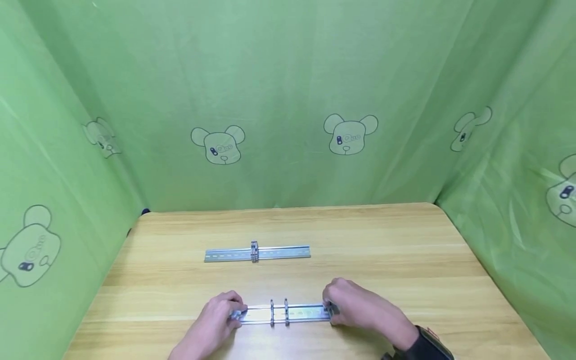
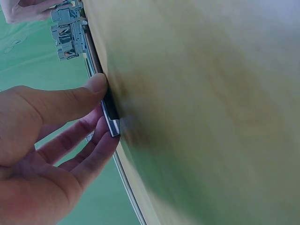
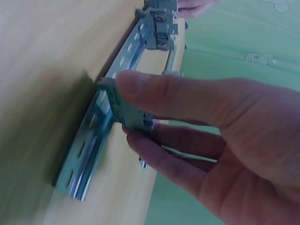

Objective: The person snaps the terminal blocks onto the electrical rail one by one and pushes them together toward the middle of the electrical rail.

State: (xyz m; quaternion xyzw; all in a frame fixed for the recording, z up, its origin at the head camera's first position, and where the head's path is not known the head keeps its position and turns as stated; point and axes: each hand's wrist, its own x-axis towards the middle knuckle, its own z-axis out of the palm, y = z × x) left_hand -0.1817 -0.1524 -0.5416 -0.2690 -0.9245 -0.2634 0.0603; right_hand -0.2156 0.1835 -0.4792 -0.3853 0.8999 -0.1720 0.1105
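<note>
A slotted metal DIN rail (image 1: 258, 315) lies near the front of the table. Its left end is pinched between the thumb and fingers of my left hand (image 1: 215, 320); the left wrist view shows that hand (image 2: 51, 126) around the rail tip (image 2: 114, 126). Over the right part of the rail, my right hand (image 1: 355, 305) holds a flat grey-green terminal block (image 3: 126, 110) between thumb and fingers, standing across the rail. Whether it is clipped on, I cannot tell. Two terminal blocks, a left one (image 1: 272, 314) and a right one (image 1: 286, 313), stand apart mid-rail.
Farther back lies a second DIN rail (image 1: 283, 252), with a tight group of terminal blocks (image 1: 254, 251) near its middle. The wooden table (image 1: 382, 240) is enclosed by green curtains (image 1: 279, 65) at the back and sides. A dark watch (image 1: 425, 345) sits on the right wrist.
</note>
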